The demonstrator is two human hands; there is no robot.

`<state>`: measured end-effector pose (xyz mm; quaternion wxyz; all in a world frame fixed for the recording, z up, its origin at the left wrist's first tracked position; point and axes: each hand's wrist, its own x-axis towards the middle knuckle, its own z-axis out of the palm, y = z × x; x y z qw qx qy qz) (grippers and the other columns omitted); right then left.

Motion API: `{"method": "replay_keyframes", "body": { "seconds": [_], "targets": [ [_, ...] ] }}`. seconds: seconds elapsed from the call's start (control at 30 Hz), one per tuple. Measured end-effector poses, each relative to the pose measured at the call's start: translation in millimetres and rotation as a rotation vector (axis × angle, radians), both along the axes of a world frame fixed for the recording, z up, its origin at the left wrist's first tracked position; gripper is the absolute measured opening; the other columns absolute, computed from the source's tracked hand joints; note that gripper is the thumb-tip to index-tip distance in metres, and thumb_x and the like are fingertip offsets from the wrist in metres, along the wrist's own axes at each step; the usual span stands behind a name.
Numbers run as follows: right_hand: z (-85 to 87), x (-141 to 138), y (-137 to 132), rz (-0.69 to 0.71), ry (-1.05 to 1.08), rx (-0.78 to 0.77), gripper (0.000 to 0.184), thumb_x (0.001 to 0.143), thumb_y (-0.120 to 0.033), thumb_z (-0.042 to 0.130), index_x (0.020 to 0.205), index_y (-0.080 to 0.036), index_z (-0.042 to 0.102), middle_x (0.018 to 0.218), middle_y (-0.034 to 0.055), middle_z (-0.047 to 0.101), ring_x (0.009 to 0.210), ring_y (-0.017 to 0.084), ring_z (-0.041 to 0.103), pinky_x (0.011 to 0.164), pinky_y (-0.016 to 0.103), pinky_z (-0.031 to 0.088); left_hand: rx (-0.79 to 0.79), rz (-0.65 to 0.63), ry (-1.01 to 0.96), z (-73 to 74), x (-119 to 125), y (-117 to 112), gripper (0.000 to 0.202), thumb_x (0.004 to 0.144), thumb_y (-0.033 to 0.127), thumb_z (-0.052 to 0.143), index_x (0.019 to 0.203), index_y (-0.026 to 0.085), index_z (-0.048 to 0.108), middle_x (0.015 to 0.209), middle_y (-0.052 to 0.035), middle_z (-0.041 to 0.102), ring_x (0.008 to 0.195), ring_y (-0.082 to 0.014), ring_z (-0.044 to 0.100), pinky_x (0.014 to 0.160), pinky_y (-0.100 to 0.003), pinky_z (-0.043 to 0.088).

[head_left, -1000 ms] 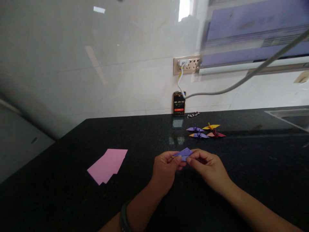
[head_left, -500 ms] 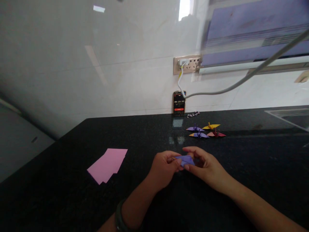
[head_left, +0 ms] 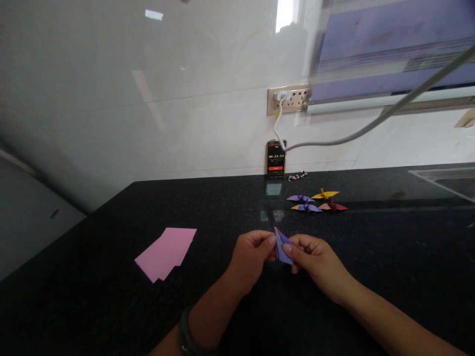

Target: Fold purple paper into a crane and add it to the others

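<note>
Between my two hands is a small piece of folded purple origami paper (head_left: 283,250), its narrow tip pointing up and showing a bit of orange. My left hand (head_left: 254,254) pinches its left edge between thumb and fingers. On the other side, my right hand (head_left: 312,257) grips it, thumb pressed on the front face and fingers curled behind. Past the hands lie several finished paper cranes: a yellow one (head_left: 326,195), a red and pink one (head_left: 333,206) and purple ones (head_left: 307,207).
Pink paper sheets (head_left: 166,254) lie fanned on the dark countertop (head_left: 92,277) at left. A phone (head_left: 275,159) showing a timer leans on the wall, with a cable (head_left: 334,143) running from it. Beside it lies a beaded strand (head_left: 297,176).
The folded purple paper has turned from lying sideways to tip-up. My right hand has closed more firmly on it, its raised fingers now behind the paper.
</note>
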<state>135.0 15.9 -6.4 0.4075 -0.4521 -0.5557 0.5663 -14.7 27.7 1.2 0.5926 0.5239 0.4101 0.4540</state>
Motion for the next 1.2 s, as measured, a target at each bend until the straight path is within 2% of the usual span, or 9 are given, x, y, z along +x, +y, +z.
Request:
{"method": "replay_keyframes", "body": {
  "seconds": [0.23, 0.4, 0.6, 0.7, 0.9, 1.2],
  "targets": [
    [-1.4, -3.2, -2.9, -0.028, -0.033, -0.015, 0.024, 0.071, -0.040, 0.058, 0.067, -0.016, 0.057, 0.052, -0.0036, 0.051, 0.044, 0.007, 0.044, 0.044, 0.020, 0.034, -0.100, -0.024, -0.090, -4.0, 1.3, -0.7, 0.031, 0.072, 0.039, 0.055, 0.079, 0.010, 0.065, 0.064, -0.0034, 0.058, 0.059, -0.0125, 0.053, 0.061, -0.028, 0.044],
    [-0.5, -4.4, -3.5, 0.003, -0.042, -0.029, 0.022, 0.072, -0.037, 0.058, 0.067, -0.015, 0.057, 0.053, -0.0039, 0.051, 0.045, 0.007, 0.045, 0.045, 0.020, 0.035, -0.109, 0.003, -0.092, -6.5, 1.6, 0.3, 0.029, 0.071, 0.038, 0.057, 0.073, 0.010, 0.064, 0.059, -0.0013, 0.055, 0.053, -0.0099, 0.049, 0.056, -0.026, 0.042],
    [2.4, -5.9, -3.5, 0.010, -0.017, -0.071, 0.022, 0.069, -0.036, 0.061, 0.062, -0.015, 0.057, 0.049, -0.0038, 0.051, 0.043, 0.008, 0.045, 0.045, 0.020, 0.035, -0.079, 0.031, 0.009, -6.1, 2.4, -0.6, 0.029, 0.073, 0.038, 0.054, 0.075, 0.010, 0.063, 0.058, -0.0019, 0.056, 0.052, -0.0103, 0.049, 0.052, -0.024, 0.040],
    [0.4, -4.1, -2.0, -0.014, 0.026, -0.086, 0.022, 0.070, -0.037, 0.059, 0.065, -0.015, 0.059, 0.054, -0.0015, 0.055, 0.045, 0.008, 0.046, 0.046, 0.020, 0.036, -0.073, 0.034, 0.040, -3.1, 2.2, -1.5, 0.029, 0.073, 0.038, 0.054, 0.072, 0.011, 0.063, 0.057, -0.0016, 0.056, 0.052, -0.0102, 0.049, 0.052, -0.023, 0.041],
    [-5.5, 0.0, 2.0, -0.107, 0.117, -0.108, 0.023, 0.069, -0.037, 0.061, 0.070, -0.014, 0.061, 0.060, 0.0009, 0.058, 0.048, 0.009, 0.049, 0.047, 0.021, 0.040, -0.064, 0.002, 0.038, 0.5, 3.3, -3.4, 0.019, 0.060, 0.028, 0.067, 0.069, 0.012, 0.064, 0.064, -0.0038, 0.063, 0.056, -0.0117, 0.054, 0.054, -0.023, 0.042],
    [-4.6, -1.1, 1.4, -0.129, 0.104, -0.089, 0.023, 0.069, -0.037, 0.061, 0.069, -0.014, 0.062, 0.060, 0.0004, 0.059, 0.048, 0.008, 0.049, 0.047, 0.021, 0.039, 0.084, -0.023, 0.163, -7.3, 1.8, -3.6, 0.018, 0.068, 0.026, 0.060, 0.080, 0.014, 0.064, 0.075, -0.0071, 0.066, 0.068, -0.0175, 0.060, 0.064, -0.028, 0.046]
  ]
}}
